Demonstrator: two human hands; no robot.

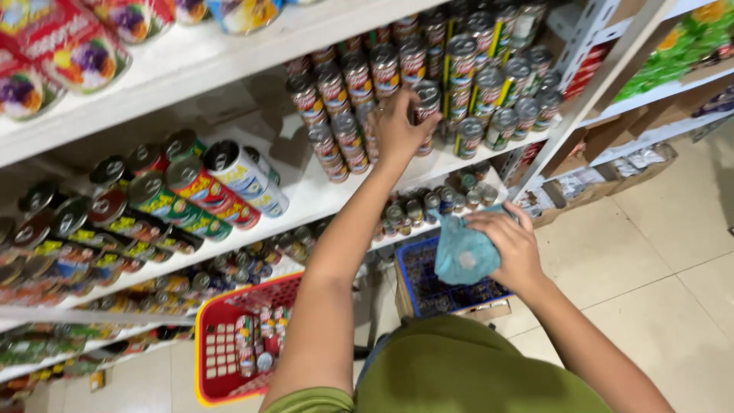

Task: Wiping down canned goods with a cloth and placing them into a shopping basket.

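Left hand (395, 128) gripping shelved can (426, 102), right hand (511, 246) clutching blue cloth (461, 251)

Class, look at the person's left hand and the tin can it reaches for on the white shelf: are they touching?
Touching. The head view shows the left hand with its fingers wrapped against the tin can, no gap between them.

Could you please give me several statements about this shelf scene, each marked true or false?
1. The left hand reaches to a can on the middle shelf. True.
2. The right hand holds a blue cloth. True.
3. The red basket on the floor is empty. False: it holds several cans.
4. The blue crate sits on the top shelf. False: it sits low down, below the right hand.
5. The cans on the middle shelf all stand in one group. False: there are two groups with bare shelf between them.
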